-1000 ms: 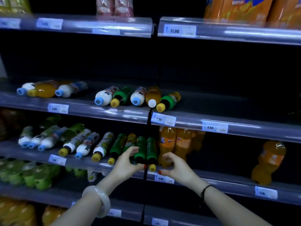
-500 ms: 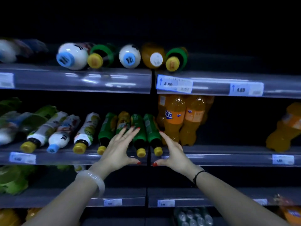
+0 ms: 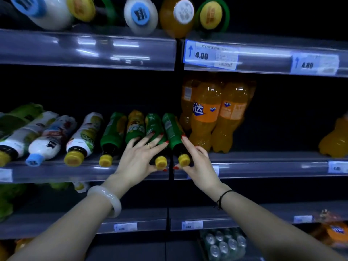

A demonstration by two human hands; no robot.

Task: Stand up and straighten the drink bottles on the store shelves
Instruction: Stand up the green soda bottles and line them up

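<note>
Several drink bottles lie on their sides on the middle shelf (image 3: 263,166), yellow caps toward me. My left hand (image 3: 138,159) rests over a green bottle (image 3: 154,127), fingers spread across its neck and thumb under its yellow cap. My right hand (image 3: 197,162) closes around the neck of the neighbouring green bottle (image 3: 170,129), thumb beneath that cap. To the left lie another green bottle (image 3: 113,132), a white-labelled bottle (image 3: 84,136) and a blue-capped white bottle (image 3: 49,142). Orange Fanta bottles (image 3: 207,113) stand upright just right of my hands.
The upper shelf (image 3: 86,48) carries more fallen bottles, caps facing out, with price tags reading 4.00 (image 3: 211,55). A lone orange bottle (image 3: 337,138) sits at the far right. Below are a lower shelf (image 3: 207,221), green packs at left and a pack of clear bottles (image 3: 224,245).
The view has come closer to the middle shelf. Both hands have reached forward from the shelf edge and now lie on the necks of the two green bottles.
</note>
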